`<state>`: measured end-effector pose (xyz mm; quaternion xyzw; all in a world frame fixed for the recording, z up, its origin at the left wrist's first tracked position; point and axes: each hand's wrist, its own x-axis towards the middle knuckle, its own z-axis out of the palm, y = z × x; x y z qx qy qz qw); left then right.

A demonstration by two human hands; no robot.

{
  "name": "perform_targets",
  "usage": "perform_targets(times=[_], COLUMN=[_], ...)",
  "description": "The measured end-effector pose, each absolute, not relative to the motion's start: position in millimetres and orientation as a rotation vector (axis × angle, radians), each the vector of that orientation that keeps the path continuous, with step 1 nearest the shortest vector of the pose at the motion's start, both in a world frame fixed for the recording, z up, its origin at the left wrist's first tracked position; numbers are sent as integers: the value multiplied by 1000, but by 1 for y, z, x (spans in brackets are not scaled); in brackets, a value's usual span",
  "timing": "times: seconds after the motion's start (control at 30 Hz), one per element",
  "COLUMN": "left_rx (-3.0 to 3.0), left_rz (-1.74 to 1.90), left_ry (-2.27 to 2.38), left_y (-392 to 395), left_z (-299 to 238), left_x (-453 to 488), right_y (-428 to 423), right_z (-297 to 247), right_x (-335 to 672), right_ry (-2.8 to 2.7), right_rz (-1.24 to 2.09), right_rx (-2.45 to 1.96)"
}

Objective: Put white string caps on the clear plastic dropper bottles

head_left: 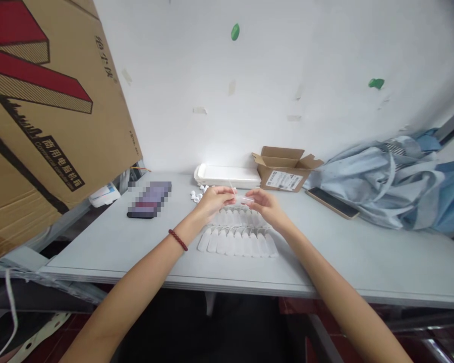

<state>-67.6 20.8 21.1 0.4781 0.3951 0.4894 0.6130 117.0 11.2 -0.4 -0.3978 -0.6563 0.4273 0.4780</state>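
Left hand (218, 199) nearly closed around white strip (231, 186)

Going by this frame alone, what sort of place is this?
Probably a workshop or packing area: a grey table, rows of whitish pieces laid out on it, and an open, labelled cardboard box.

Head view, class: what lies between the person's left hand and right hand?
In the head view, a small translucent plastic piece lies between the left hand and right hand.
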Motion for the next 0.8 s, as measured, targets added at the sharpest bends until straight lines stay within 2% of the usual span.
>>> perform_targets(times=[0.33, 0.8], left_rx=[1228, 1272], left_rz=[1078, 1072], left_ry=[890, 876], left_y=[22, 21], left_z=[16, 14], left_x=[-69, -67], right_y=[7, -1], right_z=[7, 11], right_x=[117, 115], right_ry=[-1427, -1499], right_rz=[1189, 1311], right_rx=[-955, -912])
